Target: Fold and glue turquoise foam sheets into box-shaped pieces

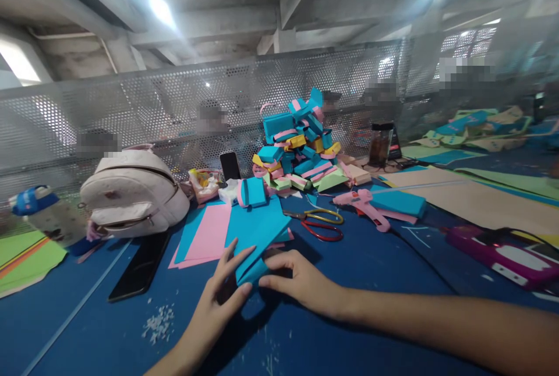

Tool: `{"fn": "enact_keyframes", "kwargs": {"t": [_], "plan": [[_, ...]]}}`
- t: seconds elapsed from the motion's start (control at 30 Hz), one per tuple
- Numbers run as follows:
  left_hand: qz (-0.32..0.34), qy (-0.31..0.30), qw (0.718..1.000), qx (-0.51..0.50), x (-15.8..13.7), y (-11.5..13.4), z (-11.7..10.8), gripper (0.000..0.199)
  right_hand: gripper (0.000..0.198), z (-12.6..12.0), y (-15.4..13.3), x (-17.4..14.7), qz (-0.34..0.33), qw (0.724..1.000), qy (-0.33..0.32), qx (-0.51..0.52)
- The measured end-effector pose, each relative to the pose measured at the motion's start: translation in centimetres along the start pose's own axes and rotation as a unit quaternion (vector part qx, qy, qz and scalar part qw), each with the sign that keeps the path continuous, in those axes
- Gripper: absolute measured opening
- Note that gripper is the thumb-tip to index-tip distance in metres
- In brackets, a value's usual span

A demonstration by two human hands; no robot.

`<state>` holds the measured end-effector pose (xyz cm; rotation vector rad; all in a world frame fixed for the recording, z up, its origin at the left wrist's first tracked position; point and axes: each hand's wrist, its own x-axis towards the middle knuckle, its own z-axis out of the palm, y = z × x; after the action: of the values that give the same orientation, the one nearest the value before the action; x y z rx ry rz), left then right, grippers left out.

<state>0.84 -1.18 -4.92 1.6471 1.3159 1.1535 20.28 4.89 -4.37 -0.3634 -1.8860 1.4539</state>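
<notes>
A sheet of bright blue paper, partly folded over, is held up just above the table. My left hand grips its lower left side, fingers on the face and thumb at the bottom edge. At the lower right, my right hand pinches the fold, with its fingertips partly hidden by the paper. Behind lie pink sheets and a small blue folded piece with a pink band. Scissors with one yellow and one red handle rest beyond my right hand, and a pink glue gun lies farther right.
A pile of folded blue, pink and yellow paper pieces stands at the back. On the left are a white backpack, a black phone and a bottle. A purple device and large paper sheets lie right.
</notes>
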Motion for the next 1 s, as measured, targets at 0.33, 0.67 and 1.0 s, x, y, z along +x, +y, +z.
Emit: {"fn": "enact_keyframes", "kwargs": {"t": [0.33,0.67,1.0], "plan": [[0.022,-0.001,1.000,0.017,-0.6,-0.5,0.1,0.040,0.027,0.2,-0.1,0.0,0.018,0.999,0.022,0.027],[0.079,-0.005,0.987,0.140,-1.4,0.6,0.4,0.037,0.034,0.5,0.4,-0.2,0.040,0.998,0.050,0.025],[0.175,-0.023,0.962,0.210,-1.4,0.3,0.5,0.042,0.035,1.5,1.8,-1.0,0.090,0.994,0.054,0.018]]}}
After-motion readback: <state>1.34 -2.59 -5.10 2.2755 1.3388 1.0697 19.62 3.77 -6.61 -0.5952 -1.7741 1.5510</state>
